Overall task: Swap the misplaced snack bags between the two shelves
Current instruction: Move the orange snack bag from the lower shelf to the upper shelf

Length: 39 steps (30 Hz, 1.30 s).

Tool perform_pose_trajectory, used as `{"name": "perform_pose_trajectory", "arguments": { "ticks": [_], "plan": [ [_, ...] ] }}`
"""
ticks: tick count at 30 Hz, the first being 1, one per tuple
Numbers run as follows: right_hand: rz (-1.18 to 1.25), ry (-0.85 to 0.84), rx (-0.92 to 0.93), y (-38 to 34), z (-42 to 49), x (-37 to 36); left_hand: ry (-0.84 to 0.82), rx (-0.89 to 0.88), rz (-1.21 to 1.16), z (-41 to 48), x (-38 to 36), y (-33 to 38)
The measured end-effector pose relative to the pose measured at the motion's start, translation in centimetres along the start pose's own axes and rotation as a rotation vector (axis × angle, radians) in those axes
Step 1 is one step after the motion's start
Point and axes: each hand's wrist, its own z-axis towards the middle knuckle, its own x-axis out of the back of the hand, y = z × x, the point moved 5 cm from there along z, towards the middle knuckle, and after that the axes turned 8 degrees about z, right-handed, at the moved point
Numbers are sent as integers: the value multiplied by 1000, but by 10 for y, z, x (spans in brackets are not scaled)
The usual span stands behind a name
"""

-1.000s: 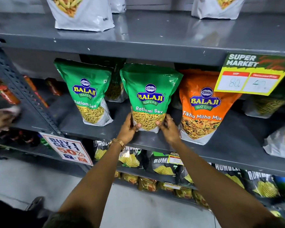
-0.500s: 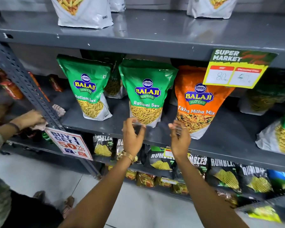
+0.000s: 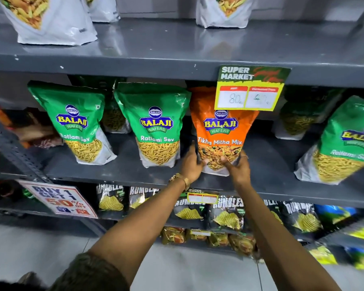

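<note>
I see bare forearms, a gold bracelet (image 3: 180,179) on my left wrist, a thin ring (image 3: 244,156) on the right hand, and a dark knit sleeve (image 3: 90,271) at the left elbow.

I see bright, even light from above glaring off the top shelf (image 3: 156,45) at 12 o'clock. Shadow fills the recesses behind. Edges bow and smear, worst on the packets (image 3: 361,257) at 4 o'clock.
</note>
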Motion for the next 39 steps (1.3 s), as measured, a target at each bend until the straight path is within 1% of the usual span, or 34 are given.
{"name": "perform_pose_trajectory", "arguments": {
  "ticks": [4, 11, 16, 20, 25, 32, 35, 39],
  "plan": [
    [-4, 0, 21, -1, 7, 11, -25, -1, -58, 4, -9, 10],
    [-32, 100, 30, -3, -6, 54, -86, -9, -114, -5, -32, 33],
    [-34, 150, 24, -7, -42, 85, -111, -43, -125, -34, -53, 44],
    [29, 183, 9, -8, -81, 109, -117, -82, -111, -65, -66, 50],
    [33, 191, 68, -31, -133, 134, -101, -185, -93, -112, -63, 73],
    [-7, 166, 157, -89, -181, 168, -58, -356, -131, -165, -38, 114],
    [-26, 204, 178, -114, -196, 180, -16, -458, -137, -180, -20, 142],
    [-37, 212, 302, -162, -213, 184, 44, -574, -138, -193, 13, 178]
  ]
}}
